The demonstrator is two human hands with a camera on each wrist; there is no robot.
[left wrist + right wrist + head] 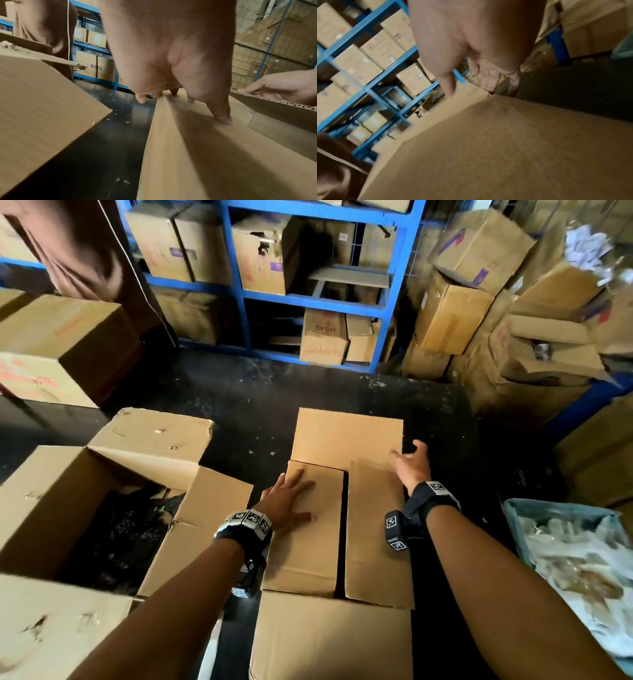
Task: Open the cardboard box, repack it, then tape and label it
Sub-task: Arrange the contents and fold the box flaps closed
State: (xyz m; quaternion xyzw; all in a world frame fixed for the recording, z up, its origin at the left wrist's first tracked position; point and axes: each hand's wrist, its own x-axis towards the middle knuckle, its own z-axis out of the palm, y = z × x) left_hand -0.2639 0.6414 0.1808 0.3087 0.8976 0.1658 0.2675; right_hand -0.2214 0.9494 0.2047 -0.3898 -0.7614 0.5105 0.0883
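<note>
**Two flat hands on the flaps of one cardboard box**

Forearms come in from the bottom edge of the head view, each with a black wrist band carrying square printed markers. Between them stands the cardboard box (330, 638), one of two boxes on the dark floor (260, 405) close to the person. Its four flaps are countable from above: a far flap (346, 436) lying outward toward the shelving, a left flap (308, 546) and a right flap (376, 535) folded inward with a dark gap between them, and a near flap at the bottom.

The left hand (289, 501) lies palm down on the far part of the left flap, fingers straight and slightly spread, thumb out to the side; the left wrist view shows its fingertips (223, 119) touching the cardboard and nothing clasped. The right hand (412, 463) reaches forward to the far right corner of the right flap, fingers extended and apart, thumb raised. From the right wrist view, motion-blurred, the fingers (489, 81) point down at the flap's far edge; whether they touch it I cannot tell, and they hold nothing.

Just left of the task box sits the second box, an open box (51, 508) with its flaps standing out and something dark inside. At the right edge of the floor is a blue bin (513, 529) of pale crumpled material. Beyond, blue shelving (239, 292) holds many more cartons, and loose stacks of cartons lean at both sides.
</note>
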